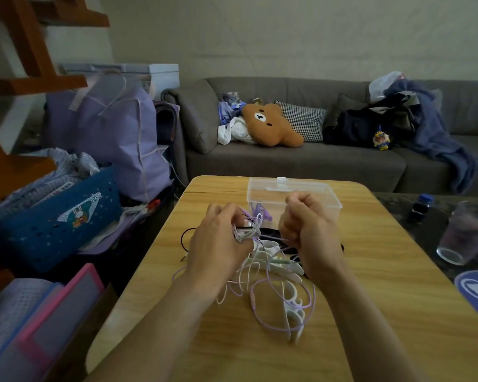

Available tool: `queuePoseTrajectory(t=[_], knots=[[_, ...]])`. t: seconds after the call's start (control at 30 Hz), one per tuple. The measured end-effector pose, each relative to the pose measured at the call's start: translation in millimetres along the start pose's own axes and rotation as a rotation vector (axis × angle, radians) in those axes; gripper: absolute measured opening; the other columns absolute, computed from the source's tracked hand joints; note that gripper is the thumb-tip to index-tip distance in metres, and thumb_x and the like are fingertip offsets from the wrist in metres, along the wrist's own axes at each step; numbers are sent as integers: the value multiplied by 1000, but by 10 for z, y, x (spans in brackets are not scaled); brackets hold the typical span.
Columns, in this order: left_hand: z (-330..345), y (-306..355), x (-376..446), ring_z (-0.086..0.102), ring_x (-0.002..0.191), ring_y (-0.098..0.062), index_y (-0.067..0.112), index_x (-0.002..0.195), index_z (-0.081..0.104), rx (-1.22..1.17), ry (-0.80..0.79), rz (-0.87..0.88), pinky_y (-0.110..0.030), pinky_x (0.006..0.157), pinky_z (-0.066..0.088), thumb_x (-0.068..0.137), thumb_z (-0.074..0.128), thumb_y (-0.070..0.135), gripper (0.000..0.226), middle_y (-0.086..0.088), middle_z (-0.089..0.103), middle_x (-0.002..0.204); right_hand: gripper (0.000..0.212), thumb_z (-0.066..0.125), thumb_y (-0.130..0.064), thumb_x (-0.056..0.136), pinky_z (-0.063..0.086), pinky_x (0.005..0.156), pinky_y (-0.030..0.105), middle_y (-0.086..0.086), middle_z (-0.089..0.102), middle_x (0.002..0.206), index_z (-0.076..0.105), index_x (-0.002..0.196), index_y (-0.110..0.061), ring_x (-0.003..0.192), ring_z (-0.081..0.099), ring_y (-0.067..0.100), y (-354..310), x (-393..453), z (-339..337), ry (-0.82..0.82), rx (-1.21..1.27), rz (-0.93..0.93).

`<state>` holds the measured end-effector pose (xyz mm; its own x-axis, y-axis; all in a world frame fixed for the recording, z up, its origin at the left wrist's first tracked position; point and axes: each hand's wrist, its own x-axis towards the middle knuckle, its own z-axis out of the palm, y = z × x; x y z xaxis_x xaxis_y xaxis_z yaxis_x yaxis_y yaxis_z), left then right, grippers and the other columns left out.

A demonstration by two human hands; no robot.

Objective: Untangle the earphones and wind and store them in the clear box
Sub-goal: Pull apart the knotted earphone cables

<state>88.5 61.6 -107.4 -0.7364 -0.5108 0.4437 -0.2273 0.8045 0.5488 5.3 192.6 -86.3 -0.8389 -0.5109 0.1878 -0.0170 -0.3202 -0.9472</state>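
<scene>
Head view puts both of my hands low over the middle of the wooden bench (384, 285), raised a little above the heap of earphones (262, 260). My left hand (218, 238) is curled round a bunch of white, lilac and black cord at its fingertips, and I judge it serves as the anchor, keeping the knot lifted so loose loops can hang free instead of dragging on the wood. My right hand (307, 230), at three o'clock from the left, is closed into a fist with thumb and forefinger pinching what looks like a thin strand running across to the bunch; the strand is faint, so I hold that loosely. Pulling sideways like this would tease one line out of the knot.

Below the hands, toward six o'clock, lilac and white cords sprawl in open loops, mixed with white flat plastic pieces (294, 312) that may be winders, though I cannot tell for certain. A black cord (184, 238) loops out at nine o'clock of the left hand.

At twelve o'clock, just beyond the hands, stands the clear box (309, 188), within easy reach for the storing step. Something purple lies in it already. Untangling looks far from finished. A drinking glass (464, 235) stands off the bench at three o'clock, well apart.
</scene>
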Motion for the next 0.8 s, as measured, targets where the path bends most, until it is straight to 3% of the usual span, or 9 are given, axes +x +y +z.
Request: queuePoseTrajectory(t=[0.1,0.23,0.33,0.43,0.53,0.63,0.73,0.8], knots=[[24,-2,-16,48,72,-12,34,71,36,45,20,32,-29,55,37,76,79,27,44,11,47,85,16,56,-28,100,34,46,17,-12,51,52,58,92,-16,47,40,4,35,-46,15,-72,-489,-47],[10,-63,2,42,57,-10,25,64,37,-43,45,20,-31,47,28,78,75,21,41,7,46,63,28,71,-49,86,36,47,12,-16,51,51,67,78,-22,49,46,-3,79,-48,-72,-260,-930,-72],[-38,-90,16,44,54,-8,23,65,41,-94,-2,11,-31,48,33,77,78,20,39,6,52,60,21,72,-41,88,37,51,10,-29,54,52,73,84,-21,53,52,-6,51,-56,-106,-324,-890,-80],[-42,-94,16,50,63,-9,24,72,43,-143,-70,15,-26,50,36,75,82,18,40,7,56,73,18,76,-31,86,39,54,7,-37,52,52,75,96,-16,55,53,-11,-8,-83,-102,-387,-857,-105],[-29,-88,14,56,82,-8,24,94,49,-247,-158,-33,-22,60,47,69,88,18,47,6,56,95,22,81,-36,79,36,51,10,-29,50,48,75,85,-16,50,48,-4,-1,-95,-110,-385,-840,-125],[-20,-142,21,65,91,-14,27,104,48,-364,-240,-49,-39,72,58,64,90,24,58,3,61,104,18,81,-34,81,33,51,16,-18,47,46,72,74,-19,46,39,4,53,-78,-136,-353,-757,-121],[-73,-188,28,71,94,-13,25,111,55,-539,-318,-45,-37,82,60,65,92,22,59,1,71,105,18,75,-34,88,52,59,38,-5,63,61,70,75,-22,55,54,14,113,-43,-130,-329,-739,-105],[-118,-200,38,72,97,-14,12,115,59,-635,-373,-38,-34,86,59,74,87,13,50,-4,74,105,19,70,-39,91,58,66,42,-2,67,73,67,78,-25,64,61,14,127,-33,-117,-292,-785,-108]])
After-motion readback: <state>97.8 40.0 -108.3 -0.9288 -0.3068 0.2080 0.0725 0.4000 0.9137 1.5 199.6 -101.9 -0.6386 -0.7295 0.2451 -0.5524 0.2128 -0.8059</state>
